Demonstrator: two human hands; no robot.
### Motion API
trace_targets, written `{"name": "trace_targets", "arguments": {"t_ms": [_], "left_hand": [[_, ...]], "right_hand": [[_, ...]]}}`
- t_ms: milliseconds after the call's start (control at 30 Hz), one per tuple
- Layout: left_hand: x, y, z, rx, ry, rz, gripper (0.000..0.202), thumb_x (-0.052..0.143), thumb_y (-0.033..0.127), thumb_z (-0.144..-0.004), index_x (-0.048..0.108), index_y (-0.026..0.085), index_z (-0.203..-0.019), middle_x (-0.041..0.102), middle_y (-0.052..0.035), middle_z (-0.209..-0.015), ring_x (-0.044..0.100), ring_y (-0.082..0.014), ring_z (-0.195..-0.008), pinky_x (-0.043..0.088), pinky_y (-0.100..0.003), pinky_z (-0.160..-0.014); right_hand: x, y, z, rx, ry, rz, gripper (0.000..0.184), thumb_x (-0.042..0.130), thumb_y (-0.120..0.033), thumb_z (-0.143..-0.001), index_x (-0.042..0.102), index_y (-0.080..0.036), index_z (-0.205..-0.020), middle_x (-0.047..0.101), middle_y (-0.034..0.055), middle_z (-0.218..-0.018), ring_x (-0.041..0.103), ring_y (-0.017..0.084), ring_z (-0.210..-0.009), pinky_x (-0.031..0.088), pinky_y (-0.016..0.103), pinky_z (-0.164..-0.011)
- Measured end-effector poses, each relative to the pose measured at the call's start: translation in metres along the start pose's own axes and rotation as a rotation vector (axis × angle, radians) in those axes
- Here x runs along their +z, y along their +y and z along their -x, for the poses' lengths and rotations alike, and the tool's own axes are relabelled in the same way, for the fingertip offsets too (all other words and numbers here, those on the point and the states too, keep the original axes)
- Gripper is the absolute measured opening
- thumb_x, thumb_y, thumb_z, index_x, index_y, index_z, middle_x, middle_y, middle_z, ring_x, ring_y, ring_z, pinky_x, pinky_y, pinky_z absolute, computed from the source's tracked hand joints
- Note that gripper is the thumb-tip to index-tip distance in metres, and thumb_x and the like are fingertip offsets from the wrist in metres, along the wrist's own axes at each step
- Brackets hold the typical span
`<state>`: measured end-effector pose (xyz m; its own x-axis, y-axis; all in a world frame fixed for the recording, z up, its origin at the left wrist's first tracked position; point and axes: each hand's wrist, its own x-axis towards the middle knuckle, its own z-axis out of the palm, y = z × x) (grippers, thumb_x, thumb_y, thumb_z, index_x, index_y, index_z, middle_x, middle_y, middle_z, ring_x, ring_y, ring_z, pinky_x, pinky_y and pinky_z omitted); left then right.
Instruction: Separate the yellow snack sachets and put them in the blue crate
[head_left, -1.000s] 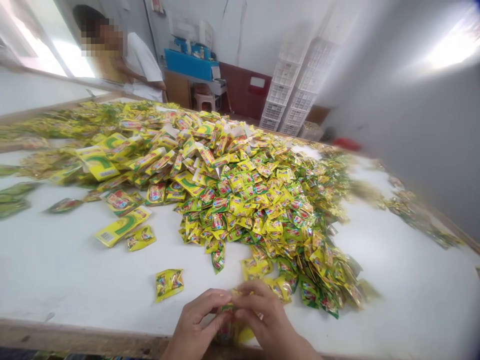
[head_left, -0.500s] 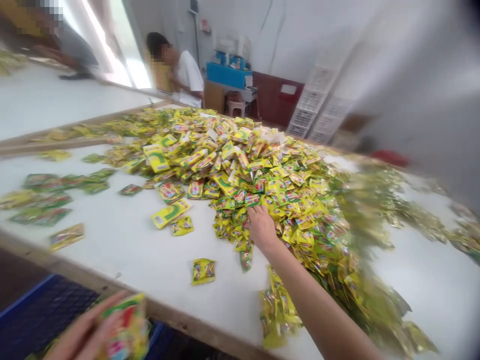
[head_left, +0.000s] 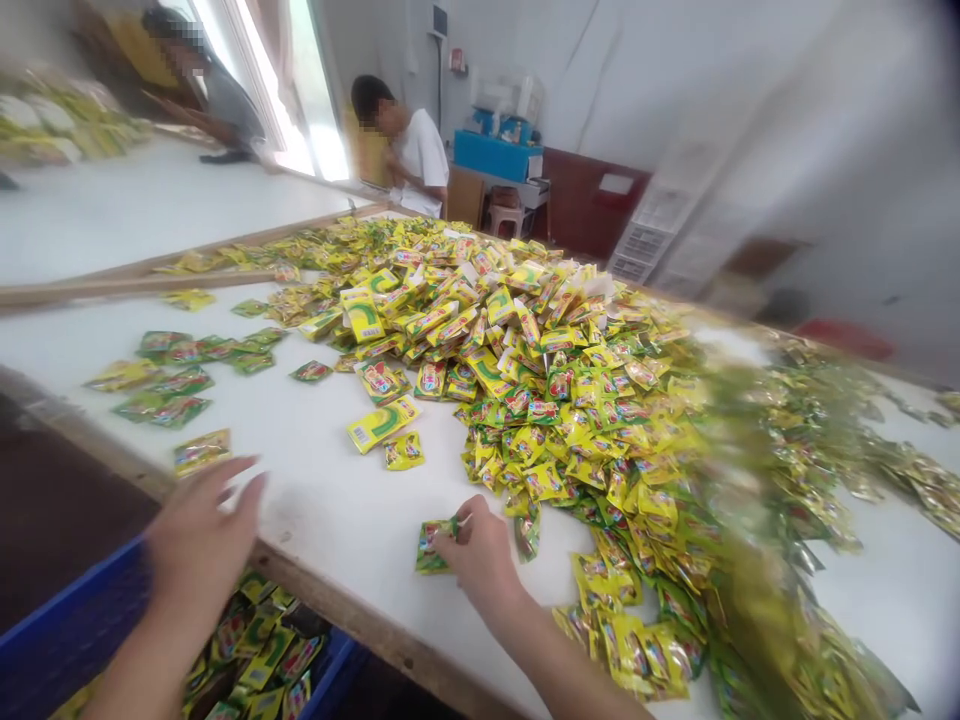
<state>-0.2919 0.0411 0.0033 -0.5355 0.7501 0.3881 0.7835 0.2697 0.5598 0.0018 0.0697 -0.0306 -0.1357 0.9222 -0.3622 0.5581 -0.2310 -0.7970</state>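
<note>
Right hand [head_left: 482, 552] moved off pile [head_left: 559, 445], now pinching printed green-and-yellow sachet [head_left: 432, 547]; left hand [head_left: 201, 530] spread, empty.

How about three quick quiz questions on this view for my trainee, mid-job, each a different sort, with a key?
1. Where does the blue crate sit relative to the white tabletop?
2. True or false: the left hand has its thumb and fingers held apart.
3. Fill in the blank: the right hand has its fingers on a green-and-yellow ____.

Key:
1. Below the tabletop's near edge.
2. True.
3. Packet, at the fingers of the right hand.
</note>
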Motion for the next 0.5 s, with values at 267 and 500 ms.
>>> {"name": "trace_targets", "arguments": {"t_ms": [267, 500], "left_hand": [[0.156, 0.106, -0.124, 0.182, -0.41, -0.007, 0.024, 0.062, 0.03, -0.087, 0.066, 0.016, -0.105, 0.067, -0.0068, -0.114, 0.06, -0.0215, -0.11, 0.046, -0.042, -0.098], [0.193, 0.133, -0.111, -0.127, -0.534, -0.11, 0.033, 0.061, 0.04, -0.087, 0.06, 0.014, -0.107, 0.066, -0.0072, -0.102, 0.063, -0.0204, -0.09, 0.051, -0.041, -0.082]], "right_hand": [[-0.008, 0.013, 0.016, -0.238, 0.113, 0.32, 0.021, 0.076, -0.026, -0.064, 0.056, -0.02, -0.069, 0.06, 0.0018, -0.079, 0.056, 0.017, -0.072, 0.04, 0.026, -0.064], [-0.027, 0.037, 0.031, -0.143, -0.024, -0.106, 0.015, 0.068, -0.023, -0.073, 0.055, -0.02, -0.078, 0.047, -0.0066, -0.058, 0.045, 0.01, -0.051, 0.034, 0.019, -0.045]]}}
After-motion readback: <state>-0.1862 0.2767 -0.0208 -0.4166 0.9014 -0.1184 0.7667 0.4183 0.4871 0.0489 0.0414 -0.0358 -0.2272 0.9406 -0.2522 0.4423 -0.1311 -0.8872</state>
